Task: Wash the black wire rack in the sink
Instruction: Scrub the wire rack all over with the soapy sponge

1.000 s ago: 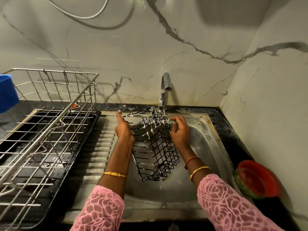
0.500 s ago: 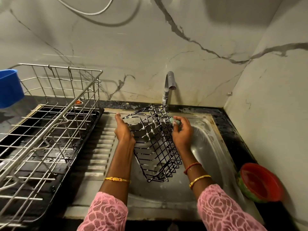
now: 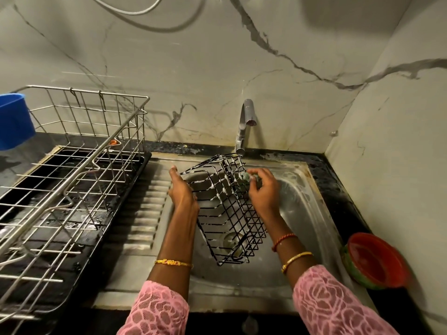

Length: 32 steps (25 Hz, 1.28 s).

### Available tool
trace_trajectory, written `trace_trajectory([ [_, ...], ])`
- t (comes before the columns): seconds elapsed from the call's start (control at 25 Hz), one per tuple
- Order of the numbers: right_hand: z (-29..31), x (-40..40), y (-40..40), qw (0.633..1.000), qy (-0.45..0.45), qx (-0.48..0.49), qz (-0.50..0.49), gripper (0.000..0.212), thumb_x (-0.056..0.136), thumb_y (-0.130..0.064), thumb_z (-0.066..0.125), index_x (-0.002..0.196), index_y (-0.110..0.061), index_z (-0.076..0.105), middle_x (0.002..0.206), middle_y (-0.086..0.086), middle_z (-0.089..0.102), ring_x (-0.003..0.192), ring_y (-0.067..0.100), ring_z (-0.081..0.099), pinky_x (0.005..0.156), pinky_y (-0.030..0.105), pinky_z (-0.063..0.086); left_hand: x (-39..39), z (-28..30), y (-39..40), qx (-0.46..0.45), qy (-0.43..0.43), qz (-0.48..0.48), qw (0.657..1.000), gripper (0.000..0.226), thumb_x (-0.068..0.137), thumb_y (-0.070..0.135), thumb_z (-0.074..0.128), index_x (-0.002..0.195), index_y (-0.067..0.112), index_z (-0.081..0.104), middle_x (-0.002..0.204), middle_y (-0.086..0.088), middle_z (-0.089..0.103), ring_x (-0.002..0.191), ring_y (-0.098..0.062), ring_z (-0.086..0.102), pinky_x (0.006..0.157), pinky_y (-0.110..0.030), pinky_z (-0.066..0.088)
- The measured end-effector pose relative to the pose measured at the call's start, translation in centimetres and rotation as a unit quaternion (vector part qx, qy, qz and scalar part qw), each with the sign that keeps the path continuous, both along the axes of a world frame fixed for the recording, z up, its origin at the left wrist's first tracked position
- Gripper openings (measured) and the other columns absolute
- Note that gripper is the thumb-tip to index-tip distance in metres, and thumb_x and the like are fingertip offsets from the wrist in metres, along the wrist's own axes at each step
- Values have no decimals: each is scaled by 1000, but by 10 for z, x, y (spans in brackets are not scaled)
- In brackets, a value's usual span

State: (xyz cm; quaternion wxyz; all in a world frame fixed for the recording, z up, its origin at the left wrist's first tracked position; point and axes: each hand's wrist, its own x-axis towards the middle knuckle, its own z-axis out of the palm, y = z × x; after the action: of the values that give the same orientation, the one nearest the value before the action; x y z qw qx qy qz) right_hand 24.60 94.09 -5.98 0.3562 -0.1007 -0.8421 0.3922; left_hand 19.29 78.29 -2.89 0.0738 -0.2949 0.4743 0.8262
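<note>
A: Where's the black wire rack (image 3: 225, 209)?
B: In the sink (image 3: 304, 213), tipped up on one end over the drain, top end just under the tap (image 3: 245, 124). No water seen running.

A: Left hand (image 3: 180, 189)?
B: Flat against the rack's left side, fingers straight, thumb up. Bracing it, I'd say, so it stays propped while the other side gets scrubbed.

A: Right hand (image 3: 262, 189)?
B: Fingers curled round a small green scrubber (image 3: 245, 177), pressing it on the upper wires of the right face. White suds show on the wires there, lower part looks bare.

A: Stage?
B: Soaping, my guess maybe half done; lower wires and a rinse left.

A: Why stood on end?
B: Probably so each face can be reached and suds drain down into the basin.

A: Anything else?
B: Steel dish rack (image 3: 72, 165) on a black tray on the counter (image 3: 338, 184) to the left, blue mug (image 3: 13, 122) at the far left edge, red bowl (image 3: 377, 259) right of the sink.

A: Risk?
B: Soapy wire is slippery; rack could skid off its corner.
</note>
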Motion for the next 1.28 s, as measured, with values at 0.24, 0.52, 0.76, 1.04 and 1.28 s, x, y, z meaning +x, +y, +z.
trace_trajectory([
  [0.24, -5, 36, -56, 994, 37, 22, 103, 21, 86, 2, 60, 105, -5, 63, 104, 8, 63, 94, 12, 60, 83, 15, 50, -5, -6, -6, 17, -19, 19, 999, 75, 86, 61, 50, 141, 11, 39, 125, -14, 59, 96, -21, 59, 78, -34, 51],
  [0.52, -4, 28, -42, 997, 2, -14, 73, 21, 83, 8, 58, 100, 0, 65, 103, 10, 62, 94, 18, 61, 80, 4, 45, -1, -11, -11, 37, -4, 9, 999, 67, 86, 59, 50, 132, 10, 48, 94, -5, 64, 71, -14, 59, 48, -26, 46],
  [0.76, -8, 48, -66, 991, 28, -9, 129, 18, 83, 5, 59, 95, -4, 69, 100, 7, 65, 94, 9, 60, 84, 10, 46, 9, -3, -11, 30, -17, 37, 999, 61, 89, 55, 49, 130, 10, 48, 110, -10, 61, 74, -18, 60, 46, -23, 46],
  [1.04, -46, 78, -56, 990, 27, 33, 132, 21, 80, 8, 63, 93, -6, 70, 97, 4, 63, 95, 6, 59, 85, 14, 47, 11, -2, -15, 30, -28, 30, 999, 65, 91, 54, 47, 139, 11, 41, 118, -12, 60, 90, -16, 64, 57, -27, 58],
  [1.28, -21, 36, -34, 997, 24, 7, 79, 18, 82, 9, 59, 93, -1, 67, 94, 8, 65, 86, 7, 58, 79, 10, 47, 13, -1, -11, -2, -5, 16, 1000, 54, 95, 52, 41, 136, 17, 44, 89, -2, 57, 51, -6, 42, 30, -11, 28],
])
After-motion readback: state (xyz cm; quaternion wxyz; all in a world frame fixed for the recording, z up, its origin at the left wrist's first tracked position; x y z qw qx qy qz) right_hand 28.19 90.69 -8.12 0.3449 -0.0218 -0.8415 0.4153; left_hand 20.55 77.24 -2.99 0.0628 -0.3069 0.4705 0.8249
